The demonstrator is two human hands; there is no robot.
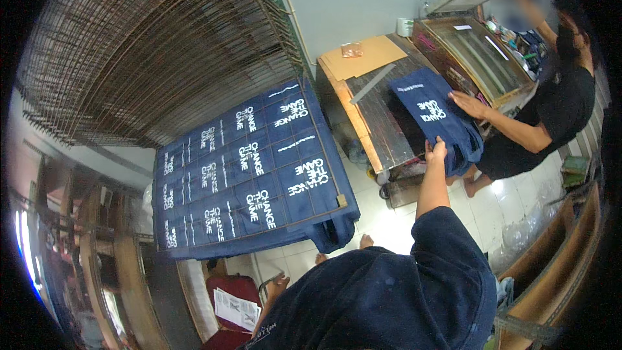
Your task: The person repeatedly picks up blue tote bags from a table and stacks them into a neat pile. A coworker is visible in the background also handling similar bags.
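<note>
A navy fabric bag point(424, 105) with white lettering lies on the dark wooden table. My right hand point(437, 149) pinches its near edge, where the handles and more navy fabric hang over the table's side. Another person's hand point(471, 105) rests flat on the same bag from the right. Down beside a dark red chair point(227, 283), my left hand point(278, 284) hangs with its fingers loosely apart and nothing visible in it. Several navy printed bags point(227, 175) lie in rows on the wire rack to the left.
Raised wire racks point(149, 32) rise above the bags. A wooden table point(385, 136) carries brown card point(363, 57) and a grey strip point(372, 83). Beyond stands a framed printing screen point(476, 58). A co-worker in black stands at right. Wooden shelving point(557, 272) is at lower right.
</note>
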